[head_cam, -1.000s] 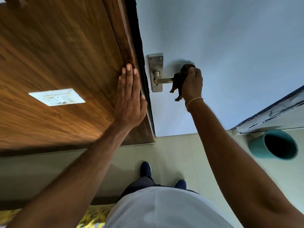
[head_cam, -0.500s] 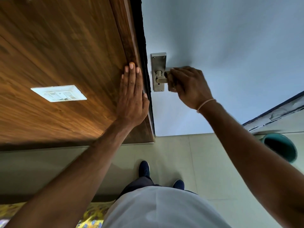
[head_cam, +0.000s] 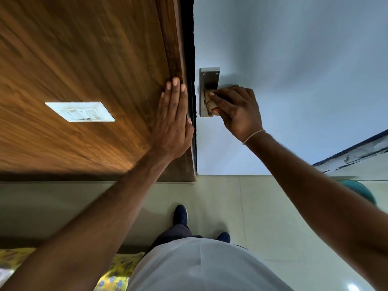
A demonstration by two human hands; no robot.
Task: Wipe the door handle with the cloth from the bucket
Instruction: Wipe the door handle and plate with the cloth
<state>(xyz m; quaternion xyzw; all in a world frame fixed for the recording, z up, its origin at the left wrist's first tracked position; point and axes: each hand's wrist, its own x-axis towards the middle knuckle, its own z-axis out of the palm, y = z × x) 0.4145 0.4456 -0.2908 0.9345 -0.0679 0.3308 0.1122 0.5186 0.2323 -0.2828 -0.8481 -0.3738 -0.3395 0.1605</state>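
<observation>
The metal door handle's backplate (head_cam: 209,79) is fixed near the left edge of the pale blue door (head_cam: 294,70). My right hand (head_cam: 237,111) presses a brown cloth (head_cam: 209,102) against the lower part of the plate, hiding the lever. The cloth shows only at my fingertips and above my knuckles. My left hand (head_cam: 174,122) lies flat, fingers together, on the wooden panel (head_cam: 84,59) beside the door's edge. The teal bucket (head_cam: 357,190) stands on the floor at the right, mostly hidden behind my right forearm.
A white switch plate (head_cam: 79,111) sits on the wooden panel to the left. Pale floor tiles (head_cam: 220,196) run below the door, with my two dark shoes (head_cam: 180,215) on them. A yellow patterned fabric (head_cam: 117,269) lies at the bottom left. A chipped door frame (head_cam: 357,152) is at the right.
My right hand has slid with the cloth from the lever's outer end leftwards onto the backplate. My left hand has stayed flat on the wooden panel. The bucket is now more hidden by my arm.
</observation>
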